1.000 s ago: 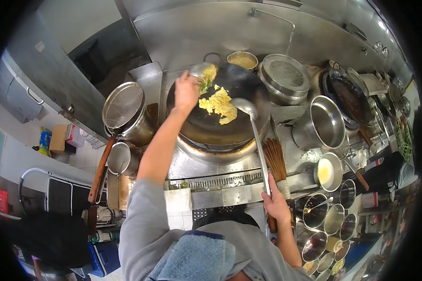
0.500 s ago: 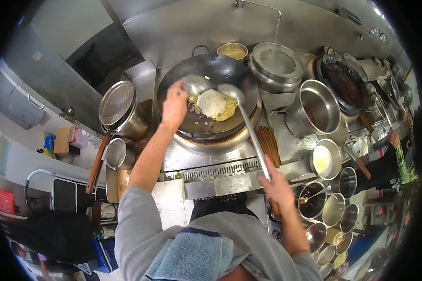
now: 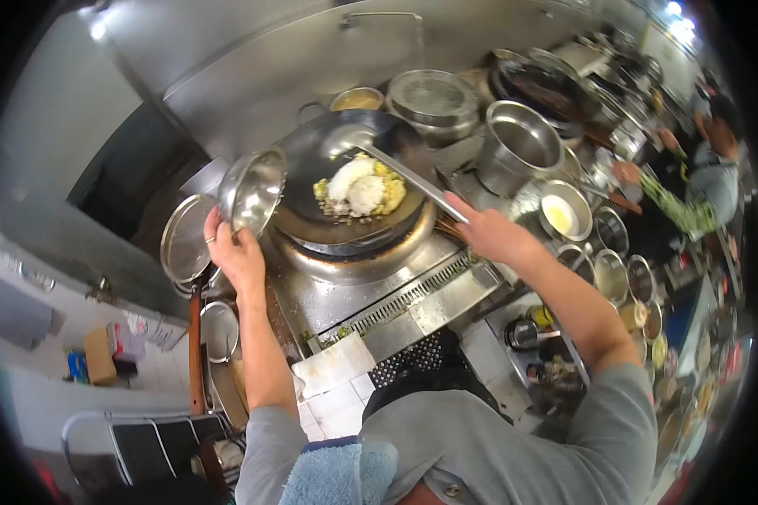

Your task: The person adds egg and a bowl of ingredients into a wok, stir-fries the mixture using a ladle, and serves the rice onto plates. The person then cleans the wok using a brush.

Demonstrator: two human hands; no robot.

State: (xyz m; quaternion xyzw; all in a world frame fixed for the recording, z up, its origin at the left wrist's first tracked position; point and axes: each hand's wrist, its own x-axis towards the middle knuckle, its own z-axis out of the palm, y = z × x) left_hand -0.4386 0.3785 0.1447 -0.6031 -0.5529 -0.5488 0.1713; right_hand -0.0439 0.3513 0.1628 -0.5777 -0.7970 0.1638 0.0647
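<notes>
One metal bowl point(image 3: 257, 189) has moved from over the wok point(image 3: 295, 164) out to the wok's left edge. The left hand point(image 3: 236, 252) has its fingers gripping the bowl, tipped sideways. The right hand point(image 3: 493, 234) has its fingers wrapped round one long ladle point(image 3: 408, 177). One white-and-yellow heap of food point(image 3: 362, 187) sits mid-wok, with bare black room on its left.

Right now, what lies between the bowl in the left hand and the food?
In the head view, a stretch of bare wok lies between the bowl and the food.
</notes>
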